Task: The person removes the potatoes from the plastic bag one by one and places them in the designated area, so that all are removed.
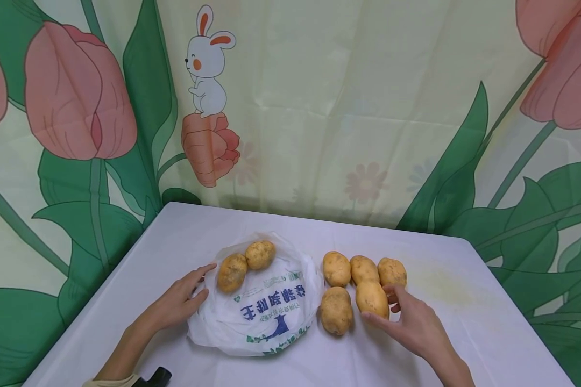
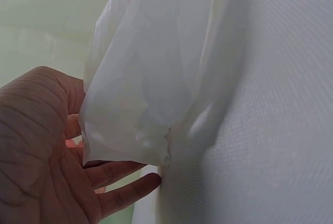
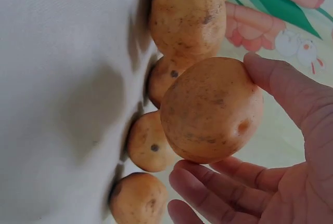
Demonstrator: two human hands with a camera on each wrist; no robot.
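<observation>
My right hand [image 1: 413, 320] holds a potato [image 1: 372, 299] between thumb and fingertips. In the right wrist view that potato [image 3: 210, 109] is held off the white surface, other potatoes behind it. Another potato [image 1: 336, 310] lies just left of it, and a row of three lies behind, its left one [image 1: 336, 269] near the bag. My left hand [image 1: 176, 301] is at the left edge of a white plastic bag [image 1: 271, 290], fingers spread. In the left wrist view the bag [image 2: 140, 78] hides part of the thumb and fingers. Two potatoes [image 1: 232, 273] rest on the bag's far left part.
A white-covered table [image 1: 445, 344] carries everything. Behind it hangs a curtain [image 1: 310, 107] printed with tulips and a rabbit. A black object [image 1: 157, 377], probably a strap or mount, shows by the left wrist.
</observation>
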